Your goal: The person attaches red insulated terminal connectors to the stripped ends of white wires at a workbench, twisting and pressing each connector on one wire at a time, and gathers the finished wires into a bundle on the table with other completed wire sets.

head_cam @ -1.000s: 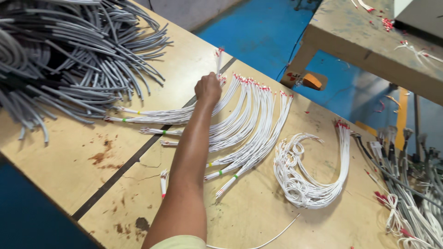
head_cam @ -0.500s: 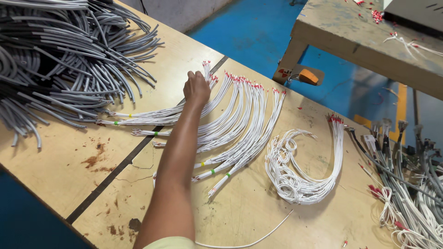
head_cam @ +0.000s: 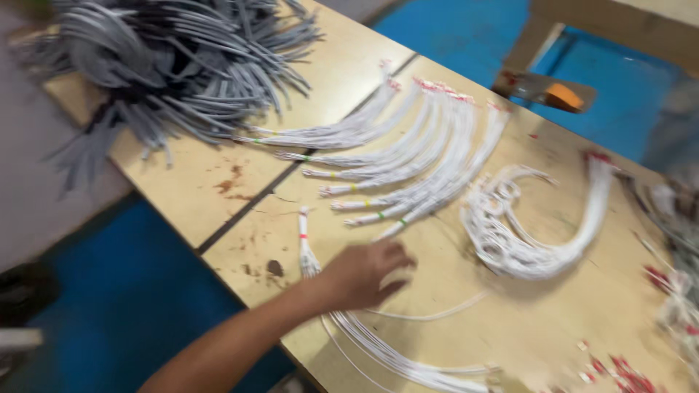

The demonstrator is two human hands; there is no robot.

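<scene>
Hand (head_cam: 368, 273) — only 1 visible, side unclear — lies loosely curled on white wire bundle (head_cam: 378, 349) at table (head_cam: 182, 182) edge; grasp uncertain through blur. Gathering step; next needs firm grip.

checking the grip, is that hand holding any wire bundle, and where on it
Cannot be told: the left hand lies over a white wire bundle near its taped end, blurred, with no clear grasp visible.

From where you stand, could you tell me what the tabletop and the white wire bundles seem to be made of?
Tabletop: probably plywood or similar board, matt tan, stained brown, with a dark seam between panels. White wire bundles: apparently plastic-sheathed wire, smooth, bending in curves, with red ends and coloured bands. Grey cables: likely the same, thicker.
</scene>
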